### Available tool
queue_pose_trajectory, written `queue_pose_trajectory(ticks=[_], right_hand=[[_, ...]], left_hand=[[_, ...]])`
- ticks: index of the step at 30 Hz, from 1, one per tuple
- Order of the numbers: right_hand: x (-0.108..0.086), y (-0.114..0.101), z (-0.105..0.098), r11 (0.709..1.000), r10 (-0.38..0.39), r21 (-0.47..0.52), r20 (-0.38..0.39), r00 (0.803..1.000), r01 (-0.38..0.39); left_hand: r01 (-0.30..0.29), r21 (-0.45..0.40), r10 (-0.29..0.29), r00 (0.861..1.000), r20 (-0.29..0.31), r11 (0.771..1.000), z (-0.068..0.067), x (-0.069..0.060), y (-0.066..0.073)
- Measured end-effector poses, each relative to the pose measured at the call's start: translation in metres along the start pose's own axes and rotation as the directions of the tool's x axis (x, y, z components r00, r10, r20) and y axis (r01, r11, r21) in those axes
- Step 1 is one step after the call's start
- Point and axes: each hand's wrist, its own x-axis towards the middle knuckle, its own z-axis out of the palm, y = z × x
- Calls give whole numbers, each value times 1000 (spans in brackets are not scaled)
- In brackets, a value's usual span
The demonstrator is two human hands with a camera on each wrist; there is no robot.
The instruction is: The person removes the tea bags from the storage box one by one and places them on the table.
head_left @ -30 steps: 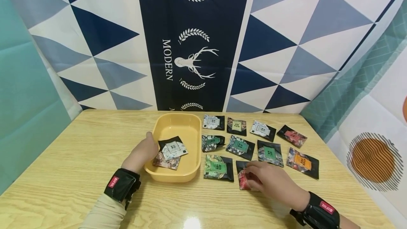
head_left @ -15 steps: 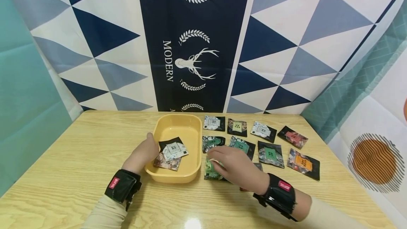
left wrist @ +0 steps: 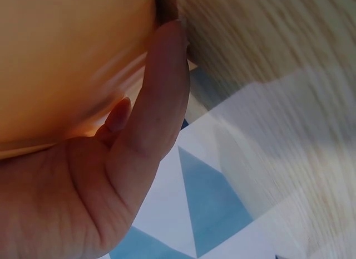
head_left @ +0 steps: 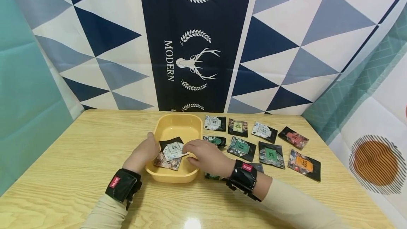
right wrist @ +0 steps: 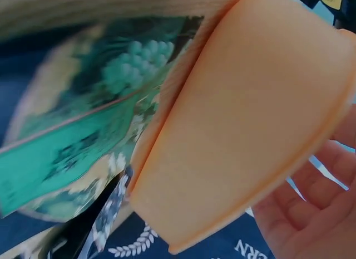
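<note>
My left hand (head_left: 143, 154) grips the left side of a yellow plastic tub (head_left: 196, 126); the left wrist view shows the fingers against the tub wall (left wrist: 72, 58). Inside lie a white-fronted sachet (head_left: 171, 153) and a brown-patterned one (head_left: 167, 164), partly overlapping. Across the tub's right rim reaches my right hand (head_left: 211, 156), thumb and fingertips brought together around a thin sachet edge, seen almost edge-on and mostly hidden. In the right wrist view this hand (right wrist: 317, 214) is partly behind the tub's outer wall (right wrist: 239, 114).
Rows of small printed sachets lie right of the tub, among them a green-label one (head_left: 271, 154), an orange-label one (head_left: 303, 164) and a red-label one (head_left: 293, 138). A green sachet (head_left: 214, 176) is half covered by my right wrist. A patterned cloth (head_left: 194, 63) hangs behind.
My right hand has left the red sachet's spot on the table, crossed over the green sachet and moved left to the tub. The left hand stays at the tub's side.
</note>
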Motion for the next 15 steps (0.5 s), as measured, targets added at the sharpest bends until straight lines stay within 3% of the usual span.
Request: queue_pose_trajectory(ticks=[8,15], right_hand=[[29,-2,7,993,109,39,99,989,-113],[48,2,12,981,139,113,161,977,-158]], left_hand=[[7,12,-7,1000,1,1000,0,0,2],[9,51,-8,1000,-11,999,-1,-1,2]])
